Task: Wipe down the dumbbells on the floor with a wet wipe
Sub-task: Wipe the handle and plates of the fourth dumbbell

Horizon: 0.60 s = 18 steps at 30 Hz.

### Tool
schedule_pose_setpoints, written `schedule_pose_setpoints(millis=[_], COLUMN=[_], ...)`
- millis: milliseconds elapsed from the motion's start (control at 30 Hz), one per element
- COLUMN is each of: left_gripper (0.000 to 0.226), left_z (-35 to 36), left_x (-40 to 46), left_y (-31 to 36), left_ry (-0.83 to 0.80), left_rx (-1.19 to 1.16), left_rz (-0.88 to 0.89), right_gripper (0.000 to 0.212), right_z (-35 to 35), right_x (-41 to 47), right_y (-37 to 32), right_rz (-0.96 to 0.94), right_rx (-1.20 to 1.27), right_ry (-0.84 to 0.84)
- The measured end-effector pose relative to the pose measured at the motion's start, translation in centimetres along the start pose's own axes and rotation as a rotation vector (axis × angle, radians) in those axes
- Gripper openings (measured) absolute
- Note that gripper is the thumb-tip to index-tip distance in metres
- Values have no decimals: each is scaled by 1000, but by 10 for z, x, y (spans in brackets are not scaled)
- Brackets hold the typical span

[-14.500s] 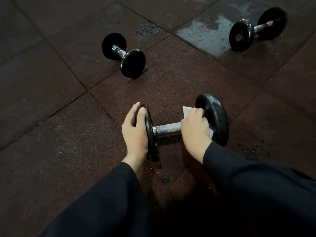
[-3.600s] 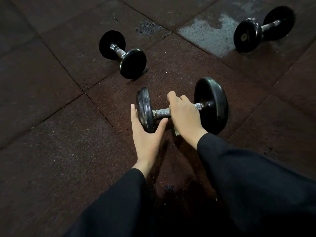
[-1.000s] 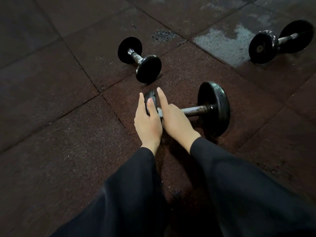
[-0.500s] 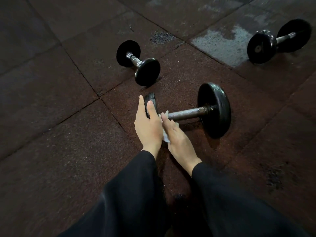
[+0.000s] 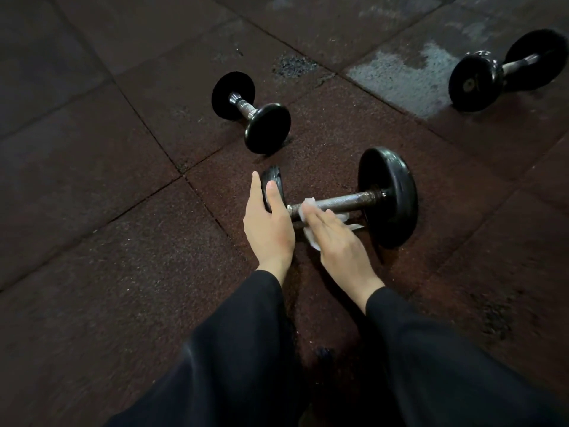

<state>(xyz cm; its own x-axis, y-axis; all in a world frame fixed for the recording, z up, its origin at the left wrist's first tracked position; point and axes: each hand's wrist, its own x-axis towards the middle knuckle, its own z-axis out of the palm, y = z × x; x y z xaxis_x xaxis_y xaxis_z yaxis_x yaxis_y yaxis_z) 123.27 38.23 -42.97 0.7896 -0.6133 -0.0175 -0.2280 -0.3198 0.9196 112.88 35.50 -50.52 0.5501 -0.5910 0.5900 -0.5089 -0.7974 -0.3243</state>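
The nearest dumbbell [image 5: 386, 195], black plates on a steel bar, lies on the floor in front of me. My left hand [image 5: 268, 224] grips its left plate, thumb on the near face and fingers over the rim. My right hand [image 5: 334, 240] holds a white wet wipe [image 5: 309, 238] against the near side of the bar, close to the left plate. Most of the wipe is hidden under that hand. A second dumbbell [image 5: 267, 127] lies just beyond, and a third dumbbell [image 5: 480, 83] at the far right.
The floor is dark reddish rubber tiles with visible seams [image 5: 172, 163]. A pale wet-looking patch [image 5: 403, 72] lies near the third dumbbell. My black sleeves fill the lower part of the view.
My right hand has slid with the wipe from the left plate's inner face down onto the bar. The left hand keeps its hold on the left plate.
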Motion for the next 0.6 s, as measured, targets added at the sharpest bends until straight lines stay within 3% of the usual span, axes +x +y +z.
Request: schedule_pose_setpoints(millis=[267,400,533,600], left_gripper=[44,44,44,44], left_z=[0,0,0,0], left_x=[2,-1,1,1], left_y=[1,2,3,3], left_ry=[5,4,11,12], left_rx=[-7,-1,9,13], left_rz=[-28,-12,-9,-14], right_gripper=[57,51,21,13], right_z=[-11,-25,-26,-23], right_x=[39,39,50,57], right_y=[-31,-18,-12,-19], right_rz=[126,157,305,257], right_rx=[39,-74,-78,-75], right_ry=[-128,-130,-179,-207])
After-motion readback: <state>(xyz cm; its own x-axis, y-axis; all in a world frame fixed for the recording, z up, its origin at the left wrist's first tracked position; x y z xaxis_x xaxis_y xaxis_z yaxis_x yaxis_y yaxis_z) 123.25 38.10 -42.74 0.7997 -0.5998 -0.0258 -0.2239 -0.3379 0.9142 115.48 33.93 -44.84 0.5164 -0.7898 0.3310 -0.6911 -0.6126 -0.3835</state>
